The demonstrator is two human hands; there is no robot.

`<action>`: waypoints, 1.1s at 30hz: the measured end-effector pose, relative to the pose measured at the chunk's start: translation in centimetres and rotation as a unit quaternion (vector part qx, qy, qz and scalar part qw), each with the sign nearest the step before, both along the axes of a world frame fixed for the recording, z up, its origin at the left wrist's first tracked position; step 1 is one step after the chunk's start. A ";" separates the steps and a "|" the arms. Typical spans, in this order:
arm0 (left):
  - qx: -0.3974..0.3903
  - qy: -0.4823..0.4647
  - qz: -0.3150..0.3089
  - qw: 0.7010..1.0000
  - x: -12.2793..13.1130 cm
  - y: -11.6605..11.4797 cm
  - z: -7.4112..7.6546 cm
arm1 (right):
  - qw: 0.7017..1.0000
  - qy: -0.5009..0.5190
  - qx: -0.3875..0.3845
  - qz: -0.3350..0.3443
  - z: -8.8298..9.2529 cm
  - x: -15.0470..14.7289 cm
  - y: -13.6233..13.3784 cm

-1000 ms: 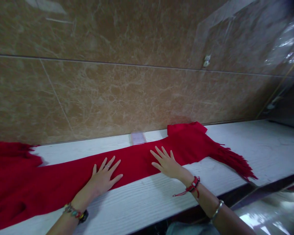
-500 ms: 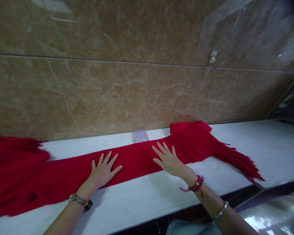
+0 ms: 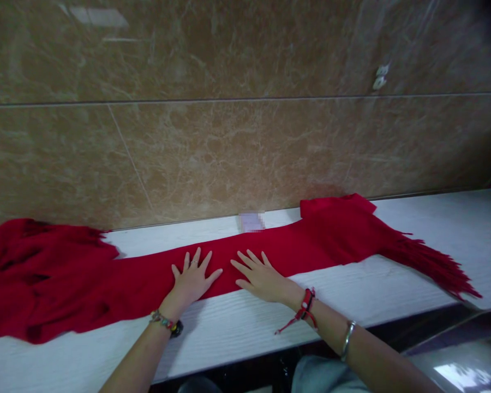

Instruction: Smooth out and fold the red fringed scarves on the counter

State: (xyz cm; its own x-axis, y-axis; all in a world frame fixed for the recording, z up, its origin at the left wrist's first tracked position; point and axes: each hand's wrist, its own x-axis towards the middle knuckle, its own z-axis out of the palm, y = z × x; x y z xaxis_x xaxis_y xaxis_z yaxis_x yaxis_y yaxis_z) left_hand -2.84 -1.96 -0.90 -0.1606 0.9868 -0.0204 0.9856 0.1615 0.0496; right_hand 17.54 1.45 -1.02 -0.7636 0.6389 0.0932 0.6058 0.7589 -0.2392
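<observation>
A long red scarf [image 3: 270, 240] lies stretched across a white wood-grain surface [image 3: 245, 322]. Its left part is bunched in loose folds, while the middle is smooth and flat. At the right end, a fringe spreads over the surface and one corner is folded up by the wall. My left hand [image 3: 192, 281] rests palm down on the scarf's middle, fingers spread. Just right of it, my right hand [image 3: 262, 278] lies flat on the same stretch with fingers apart. Neither hand grips the cloth.
Behind the scarf rises a brown marble-tiled wall [image 3: 213, 153] with a small white fitting [image 3: 380, 77]. A small pale purple card-like item [image 3: 251, 221], partly blurred, lies between scarf and wall. The surface's dark front edge [image 3: 429, 322] runs along the near side.
My right hand has slid left along the scarf, closer to my left hand. The view has shifted, showing more of the bunched left part.
</observation>
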 end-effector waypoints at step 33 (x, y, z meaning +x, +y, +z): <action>-0.021 -0.003 -0.081 0.996 1.7 -0.6 0.1 | 0.996 0.021 0.060 -0.067 1.2 1.3 1.4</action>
State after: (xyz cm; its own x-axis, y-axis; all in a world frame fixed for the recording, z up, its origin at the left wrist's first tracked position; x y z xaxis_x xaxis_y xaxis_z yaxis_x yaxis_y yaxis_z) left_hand -1.11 -2.57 -0.80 0.0008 0.9980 -0.0629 0.9986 0.0024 0.0523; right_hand 18.85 2.89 0.13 -0.6665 0.7166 0.2053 0.6941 0.6971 -0.1798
